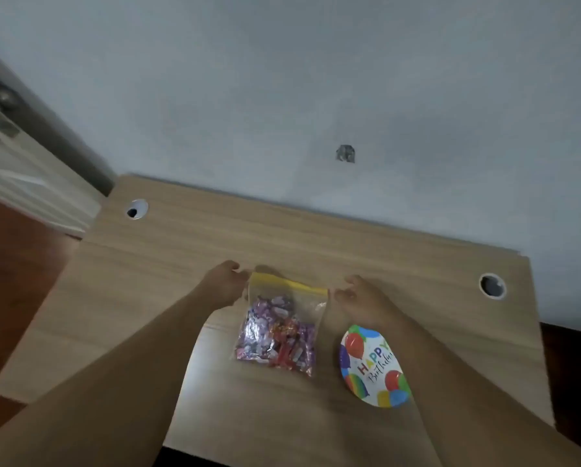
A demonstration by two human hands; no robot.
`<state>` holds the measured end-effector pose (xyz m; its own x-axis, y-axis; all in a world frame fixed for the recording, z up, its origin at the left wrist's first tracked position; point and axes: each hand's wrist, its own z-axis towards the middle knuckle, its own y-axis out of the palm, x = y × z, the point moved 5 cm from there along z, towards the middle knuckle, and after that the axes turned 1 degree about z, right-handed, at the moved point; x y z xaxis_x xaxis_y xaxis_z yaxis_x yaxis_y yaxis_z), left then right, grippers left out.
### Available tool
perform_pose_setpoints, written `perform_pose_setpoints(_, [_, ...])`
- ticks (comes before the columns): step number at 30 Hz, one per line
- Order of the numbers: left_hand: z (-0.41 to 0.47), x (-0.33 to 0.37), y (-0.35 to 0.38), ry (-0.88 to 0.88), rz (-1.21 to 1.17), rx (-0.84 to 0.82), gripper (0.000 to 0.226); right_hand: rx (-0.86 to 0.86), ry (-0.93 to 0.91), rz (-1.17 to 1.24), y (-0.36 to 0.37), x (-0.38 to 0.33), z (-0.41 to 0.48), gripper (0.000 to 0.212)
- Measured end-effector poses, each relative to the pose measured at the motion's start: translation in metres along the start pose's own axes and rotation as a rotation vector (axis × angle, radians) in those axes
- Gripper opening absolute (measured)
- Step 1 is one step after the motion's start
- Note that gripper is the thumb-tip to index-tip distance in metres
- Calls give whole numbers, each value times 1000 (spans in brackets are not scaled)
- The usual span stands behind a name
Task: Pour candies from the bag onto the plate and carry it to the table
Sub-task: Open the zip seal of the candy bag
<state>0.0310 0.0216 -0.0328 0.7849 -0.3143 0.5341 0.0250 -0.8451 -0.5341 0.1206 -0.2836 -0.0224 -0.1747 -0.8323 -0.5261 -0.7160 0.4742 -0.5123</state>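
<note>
A clear zip bag (277, 326) with a yellow seal strip lies on the wooden desk (282, 237), full of purple, pink and red wrapped candies. My left hand (223, 284) pinches the bag's top left corner. My right hand (359, 298) pinches the top right corner. Both hands hold the sealed top edge, which is lifted a little off the desk. A round paper plate (373, 369) printed with balloons and "Happy Birthday" lies flat to the right of the bag, partly under my right forearm. No candy is on the plate.
The desk stands against a pale wall. Two round cable holes sit in it, one at the far left (136, 208), one at the far right (492, 285). A door with a knob (4, 96) and reddish floor (16, 264) lie to the left.
</note>
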Motion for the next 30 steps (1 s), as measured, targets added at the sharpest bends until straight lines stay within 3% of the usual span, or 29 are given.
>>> perform_pose_setpoints(3, [-2,-12,21,-117,-187,-71,57,-1,40,21,22,8,12,63])
perform_pose_setpoints(7, [-3,-21,43,-185,-412,-126,37,36,73,114,46,17,28,41])
perform_pose_setpoints(10, [-3,-24,49,-228,-536,-106,31,79,134,290,50,18,29,54])
perform_pose_setpoints(12, [-4,-28,51,-236,-592,-107,31,69,160,361,48,20,25,74])
perform_pose_setpoints(14, [-8,-29,51,-206,-635,-107,25,48,121,382,43,18,15,97])
perform_pose_setpoints(15, [-11,-29,50,-184,-659,-102,19,35,82,364,39,17,10,97])
perform_pose_setpoints(18, [-26,-25,46,-91,-672,-95,5,-19,-49,203,24,4,-16,69])
perform_pose_setpoints(23, [-64,-16,40,117,-589,-106,6,-49,-201,30,16,-11,-61,60])
perform_pose_setpoints(27, [-101,-19,40,217,-579,-98,7,-78,-299,14,23,-16,-94,27])
perform_pose_setpoints(30, [-126,-26,40,230,-581,-100,9,-94,-337,-35,36,-17,-114,18])
